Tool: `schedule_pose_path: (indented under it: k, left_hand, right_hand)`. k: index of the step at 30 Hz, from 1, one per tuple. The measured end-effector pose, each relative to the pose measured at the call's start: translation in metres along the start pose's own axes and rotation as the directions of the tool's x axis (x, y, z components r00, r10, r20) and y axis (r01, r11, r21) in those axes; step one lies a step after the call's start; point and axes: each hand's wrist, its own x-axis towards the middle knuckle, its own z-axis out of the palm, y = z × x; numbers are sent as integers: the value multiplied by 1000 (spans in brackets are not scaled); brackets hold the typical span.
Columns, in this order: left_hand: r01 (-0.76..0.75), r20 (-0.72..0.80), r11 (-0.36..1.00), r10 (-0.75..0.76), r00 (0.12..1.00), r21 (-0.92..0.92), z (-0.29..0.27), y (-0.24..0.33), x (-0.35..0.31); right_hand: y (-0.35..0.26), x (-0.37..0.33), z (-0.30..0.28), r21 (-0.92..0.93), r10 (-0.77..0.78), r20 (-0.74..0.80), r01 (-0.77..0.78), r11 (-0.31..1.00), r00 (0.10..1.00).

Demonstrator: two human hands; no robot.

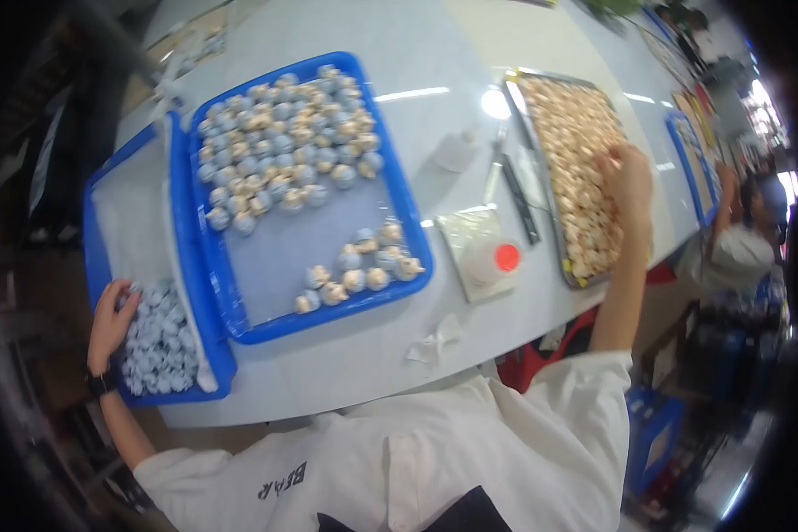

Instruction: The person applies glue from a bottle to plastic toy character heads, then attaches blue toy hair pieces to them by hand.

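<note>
My left hand [111, 321] rests at the edge of a heap of small pale blue-grey pieces [160, 346] in a lined blue tray [222, 377]. Its thumb and fingers are apart, with nothing visibly held. Over a metal tray [551, 206] full of small cream-coloured pieces [581, 133] is my right hand [629, 177]. Those fingers are bent together at the tips; whatever they pinch is too small to make out. Between my hands, a larger blue tray [315, 330] carries many round blue-and-cream figures [279, 146], most at the far end and a smaller group near its front right corner.
A bottle with a red cap [505, 258] stands on a pale packet [459, 232]. Nearby lie a black-handled tool [519, 199], a clear bottle [455, 152] and a crumpled white tissue [436, 341]. At the far right, another person [740, 248] sits by a blue tray [690, 168].
</note>
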Motion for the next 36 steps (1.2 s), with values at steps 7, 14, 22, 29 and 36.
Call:
schedule_pose_path:
  k: [7, 14, 22, 29, 36]
  left_hand:
    - [-74, 56, 997, 74, 996, -1, -15, 62, -8]
    - [-33, 6, 999, 34, 999, -31, -14, 59, -18]
    - [-2, 67, 999, 4, 998, -33, -11, 50, -9]
    - [-65, 30, 992, 68, 997, -109, -5, 53, -1]
    - [-87, -73, 980, 75, 994, -177, 2, 49, 2]
  right_hand:
    - [2, -36, -30, 413, 54, -268, 64, 908, 962]
    - [19, -70, -24, 608, 112, -276, 83, 790, 955]
    - [11, -107, -26, 918, 276, -192, 73, 389, 942]
    - [7, -133, -20, 955, 282, -173, 90, 283, 944]
    - [10, -144, -22, 966, 324, -139, 56, 253, 936]
